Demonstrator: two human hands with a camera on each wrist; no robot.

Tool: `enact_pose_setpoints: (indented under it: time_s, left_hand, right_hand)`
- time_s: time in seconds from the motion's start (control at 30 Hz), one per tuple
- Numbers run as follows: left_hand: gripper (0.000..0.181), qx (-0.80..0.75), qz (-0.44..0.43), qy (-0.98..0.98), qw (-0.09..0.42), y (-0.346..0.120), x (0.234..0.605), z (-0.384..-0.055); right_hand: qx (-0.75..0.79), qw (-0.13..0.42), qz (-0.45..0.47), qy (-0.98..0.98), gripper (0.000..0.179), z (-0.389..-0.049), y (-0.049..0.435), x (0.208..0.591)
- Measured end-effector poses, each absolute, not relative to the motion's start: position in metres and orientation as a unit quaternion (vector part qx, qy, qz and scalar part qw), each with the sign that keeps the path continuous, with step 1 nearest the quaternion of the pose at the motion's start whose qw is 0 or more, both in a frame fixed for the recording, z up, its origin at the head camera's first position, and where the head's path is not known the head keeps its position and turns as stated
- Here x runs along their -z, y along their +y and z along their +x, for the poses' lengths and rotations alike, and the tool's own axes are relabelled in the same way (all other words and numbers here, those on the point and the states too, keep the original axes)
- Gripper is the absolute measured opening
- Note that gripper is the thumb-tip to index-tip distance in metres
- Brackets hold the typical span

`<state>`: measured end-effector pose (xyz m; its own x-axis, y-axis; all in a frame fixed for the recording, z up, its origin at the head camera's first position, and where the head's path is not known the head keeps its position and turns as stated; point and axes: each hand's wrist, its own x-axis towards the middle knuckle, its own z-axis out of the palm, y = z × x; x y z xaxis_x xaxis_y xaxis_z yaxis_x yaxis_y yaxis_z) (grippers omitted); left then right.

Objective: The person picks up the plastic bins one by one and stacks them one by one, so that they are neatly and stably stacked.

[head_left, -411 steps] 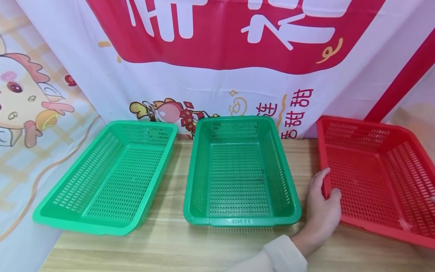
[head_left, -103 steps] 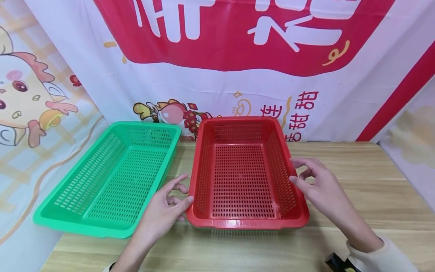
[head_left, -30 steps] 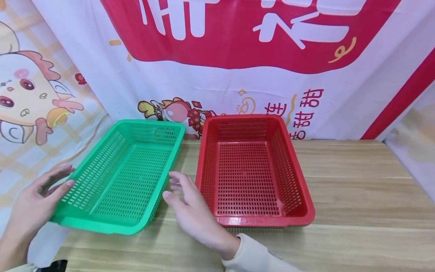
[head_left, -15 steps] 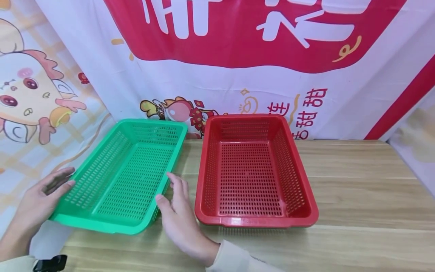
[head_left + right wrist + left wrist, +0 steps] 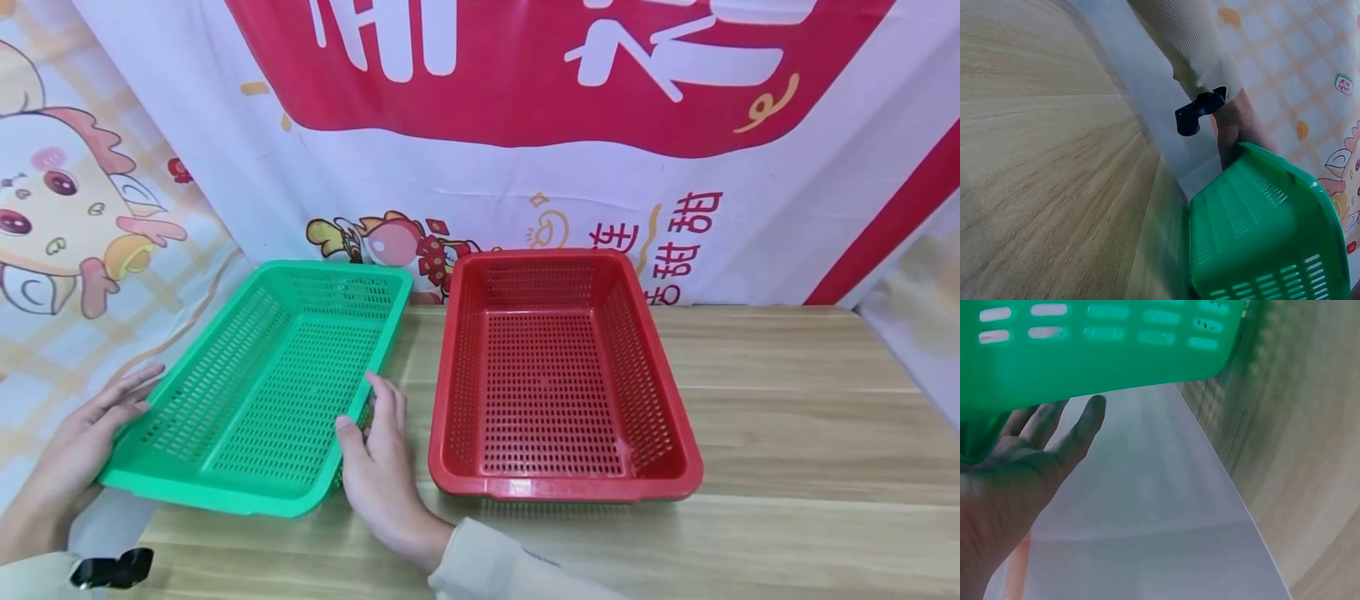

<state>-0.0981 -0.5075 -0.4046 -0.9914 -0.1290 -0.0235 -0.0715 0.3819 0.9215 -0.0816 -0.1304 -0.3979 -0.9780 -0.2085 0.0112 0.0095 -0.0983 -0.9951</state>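
A light green plastic basket (image 5: 217,495) stands at the left, turned slightly. My left hand (image 5: 75,450) grips its left rim near the front corner; in the left wrist view that hand (image 5: 1016,475) reaches up behind the basket's (image 5: 1116,369) wall. On the opposite long side my right hand (image 5: 382,479) holds the rim, thumb over the top and fingers along the outer wall. In the right wrist view, the left hand (image 5: 1238,131) shows beyond the basket's (image 5: 1266,225) side. A red basket (image 5: 555,487) sits in the middle, stacked in a darker green basket, which is almost wholly hidden.
Both stand on a wood-grain table (image 5: 795,417), whose bare right part stretches beyond the red basket. A printed cloth (image 5: 480,183) hangs along the back and left. A black device (image 5: 112,569) is strapped to the left wrist.
The red basket has come from the right onto the middle green basket. Both hands then left it and moved left, and have now closed on the light green basket's two long rims.
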Motion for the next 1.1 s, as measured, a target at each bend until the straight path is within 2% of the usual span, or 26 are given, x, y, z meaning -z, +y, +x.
enact_pose_setpoints:
  time_s: [0.27, 0.4, 0.5, 0.83, 1.1]
  left_hand:
    - [0.056, 0.716, -0.002, -0.695, -0.062, -0.524, 0.404, -0.106]
    - [0.063, 0.771, -0.043, -0.624, -0.119, -0.527, 0.406, -0.108]
    - [0.070, 0.801, -0.066, -0.578, -0.143, -0.528, 0.407, -0.109]
    - [0.077, 0.844, -0.099, -0.499, -0.172, -0.527, 0.411, -0.110]
    - [0.077, 0.848, -0.095, -0.491, -0.174, -0.527, 0.410, -0.110]
  right_hand:
    - [0.733, 0.078, -0.056, 0.673, 0.057, -0.087, -0.133, 0.404]
    - [0.737, 0.084, -0.050, 0.669, 0.057, -0.089, -0.133, 0.407]
    - [0.732, 0.083, -0.052, 0.674, 0.058, -0.090, -0.133, 0.408]
    - [0.713, 0.083, -0.069, 0.693, 0.061, -0.091, -0.136, 0.411]
    - [0.711, 0.078, -0.069, 0.695, 0.063, -0.091, -0.137, 0.411]
